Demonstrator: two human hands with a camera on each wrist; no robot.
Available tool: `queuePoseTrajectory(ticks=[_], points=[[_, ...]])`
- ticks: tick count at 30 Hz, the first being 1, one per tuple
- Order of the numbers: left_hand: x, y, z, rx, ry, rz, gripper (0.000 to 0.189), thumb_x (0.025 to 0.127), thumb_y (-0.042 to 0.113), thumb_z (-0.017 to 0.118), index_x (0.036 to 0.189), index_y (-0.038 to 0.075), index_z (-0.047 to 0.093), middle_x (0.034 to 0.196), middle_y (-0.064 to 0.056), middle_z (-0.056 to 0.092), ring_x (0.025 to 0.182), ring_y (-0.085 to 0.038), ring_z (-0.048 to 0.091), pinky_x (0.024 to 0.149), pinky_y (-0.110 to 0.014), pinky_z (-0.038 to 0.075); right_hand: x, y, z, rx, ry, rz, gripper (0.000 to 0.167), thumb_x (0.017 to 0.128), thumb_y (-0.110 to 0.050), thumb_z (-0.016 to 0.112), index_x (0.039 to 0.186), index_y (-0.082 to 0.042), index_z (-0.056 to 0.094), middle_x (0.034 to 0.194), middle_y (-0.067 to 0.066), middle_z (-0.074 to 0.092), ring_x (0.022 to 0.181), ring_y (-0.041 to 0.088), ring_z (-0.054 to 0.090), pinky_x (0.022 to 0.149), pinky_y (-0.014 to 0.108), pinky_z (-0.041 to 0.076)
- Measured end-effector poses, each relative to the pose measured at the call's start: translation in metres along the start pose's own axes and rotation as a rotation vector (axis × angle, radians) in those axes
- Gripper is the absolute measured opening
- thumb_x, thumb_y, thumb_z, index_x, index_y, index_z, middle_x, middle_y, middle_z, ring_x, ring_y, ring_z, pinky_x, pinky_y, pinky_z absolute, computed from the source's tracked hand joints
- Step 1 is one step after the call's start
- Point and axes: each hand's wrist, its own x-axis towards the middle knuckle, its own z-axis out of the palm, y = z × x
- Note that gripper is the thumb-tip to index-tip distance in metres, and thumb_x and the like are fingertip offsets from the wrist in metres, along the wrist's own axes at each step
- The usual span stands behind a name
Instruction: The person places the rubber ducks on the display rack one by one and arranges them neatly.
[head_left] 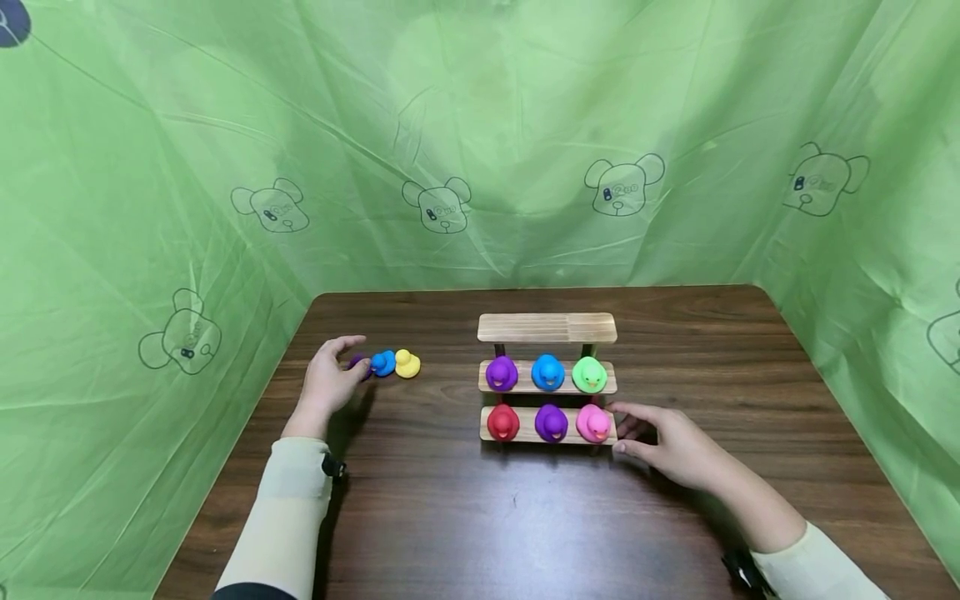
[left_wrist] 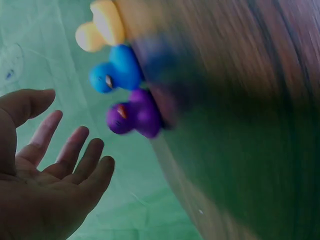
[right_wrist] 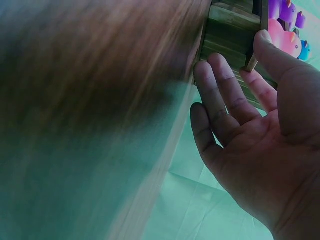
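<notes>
In the head view, my left hand [head_left: 330,382] is beside a row of toy ducks: a purple duck [left_wrist: 135,115], a blue duck [head_left: 383,362] and a yellow duck [head_left: 407,364]. Its fingers are spread and loosely bent; the left wrist view shows a gap between them and the purple duck. A tiered wooden rack [head_left: 547,327] stands to the right. My right hand [head_left: 675,443] grips the end of its lowest board between thumb and index finger, the other fingers loose. Beside the thumb sits a pink duck [head_left: 594,423].
On the lowest board are also a red duck [head_left: 502,423] and a purple one. The middle board bears a purple duck [head_left: 502,373], a blue duck [head_left: 548,372] and a green duck [head_left: 589,375]. Green sheeting [head_left: 525,242] surrounds the brown wooden table [head_left: 450,517].
</notes>
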Motion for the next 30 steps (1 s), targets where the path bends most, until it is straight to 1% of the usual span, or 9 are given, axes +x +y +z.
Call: queuePoseTrajectory(ticks=[3, 6, 8, 11, 13, 17, 21, 25, 30], points=[[0.002, -0.009, -0.003, 0.020, -0.058, -0.046, 0.044, 0.099, 0.016, 0.074, 0.142, 0.011, 0.062, 0.146, -0.023, 0.053, 0.130, -0.044, 0.054, 0.103, -0.058, 0.047, 0.000, 0.000, 0.000, 0.002, -0.004, 0.003, 0.056, 0.091, -0.017, 0.084, 0.141, -0.004, 0.063, 0.095, -0.010, 0.072, 0.091, 0.009, 0.069, 0.083, 0.039, 0.060], [0.004, -0.016, -0.003, 0.022, -0.120, -0.090, 0.051, 0.098, 0.015, 0.076, 0.146, 0.009, 0.058, 0.150, -0.026, 0.050, 0.134, -0.046, 0.053, 0.104, -0.058, 0.048, 0.000, 0.000, 0.000, 0.005, -0.006, 0.004, 0.056, 0.091, -0.016, 0.084, 0.141, -0.004, 0.063, 0.096, -0.009, 0.072, 0.091, 0.009, 0.069, 0.083, 0.039, 0.060], [0.005, -0.021, -0.003, 0.020, -0.165, -0.112, 0.056, 0.096, 0.013, 0.078, 0.148, 0.008, 0.056, 0.149, -0.028, 0.051, 0.131, -0.047, 0.055, 0.101, -0.057, 0.050, 0.000, 0.000, 0.001, 0.006, -0.006, 0.004, 0.055, 0.091, -0.016, 0.084, 0.141, -0.005, 0.063, 0.096, -0.008, 0.072, 0.091, 0.009, 0.069, 0.083, 0.039, 0.060], [0.007, -0.026, -0.001, 0.024, -0.212, -0.128, 0.058, 0.094, 0.009, 0.079, 0.147, 0.007, 0.056, 0.145, -0.029, 0.054, 0.131, -0.046, 0.055, 0.103, -0.056, 0.048, 0.000, 0.000, 0.001, 0.004, -0.004, 0.006, 0.055, 0.091, -0.016, 0.084, 0.141, -0.005, 0.063, 0.096, -0.009, 0.072, 0.091, 0.009, 0.069, 0.083, 0.039, 0.060], [0.008, -0.028, 0.001, 0.041, -0.215, -0.125, 0.056, 0.093, 0.006, 0.079, 0.145, 0.006, 0.058, 0.142, -0.030, 0.056, 0.129, -0.046, 0.055, 0.106, -0.057, 0.046, 0.000, 0.000, 0.000, 0.002, -0.003, 0.008, 0.055, 0.091, -0.016, 0.084, 0.141, -0.005, 0.063, 0.096, -0.009, 0.072, 0.091, 0.009, 0.069, 0.083, 0.038, 0.060], [0.010, -0.031, 0.002, 0.091, -0.184, -0.106, 0.051, 0.093, 0.002, 0.076, 0.142, 0.005, 0.061, 0.141, -0.030, 0.057, 0.130, -0.047, 0.054, 0.111, -0.059, 0.042, 0.000, 0.000, 0.000, -0.004, -0.002, 0.011, 0.055, 0.091, -0.017, 0.084, 0.141, -0.005, 0.063, 0.095, -0.010, 0.072, 0.091, 0.009, 0.069, 0.084, 0.038, 0.060], [0.013, -0.030, 0.002, 0.136, -0.167, -0.105, 0.045, 0.096, 0.002, 0.073, 0.139, 0.005, 0.064, 0.135, -0.028, 0.063, 0.126, -0.045, 0.058, 0.109, -0.058, 0.044, 0.000, 0.000, 0.001, -0.008, -0.001, 0.012, 0.055, 0.091, -0.018, 0.084, 0.141, -0.006, 0.063, 0.095, -0.010, 0.072, 0.091, 0.009, 0.069, 0.084, 0.038, 0.060], [0.014, -0.030, 0.003, 0.149, -0.159, -0.111, 0.039, 0.096, 0.004, 0.074, 0.134, 0.003, 0.067, 0.127, -0.027, 0.068, 0.120, -0.043, 0.063, 0.106, -0.056, 0.047, 0.000, 0.000, 0.001, -0.007, -0.001, 0.009, 0.055, 0.091, -0.017, 0.084, 0.141, -0.005, 0.063, 0.095, -0.010, 0.072, 0.091, 0.008, 0.069, 0.084, 0.038, 0.060], [0.013, -0.030, 0.003, 0.145, -0.153, -0.125, 0.038, 0.095, 0.006, 0.075, 0.132, 0.003, 0.069, 0.128, -0.027, 0.068, 0.122, -0.043, 0.063, 0.107, -0.056, 0.047, 0.000, 0.000, 0.001, -0.001, -0.002, 0.007, 0.055, 0.091, -0.017, 0.084, 0.141, -0.005, 0.063, 0.096, -0.010, 0.073, 0.091, 0.008, 0.069, 0.084, 0.039, 0.060]])
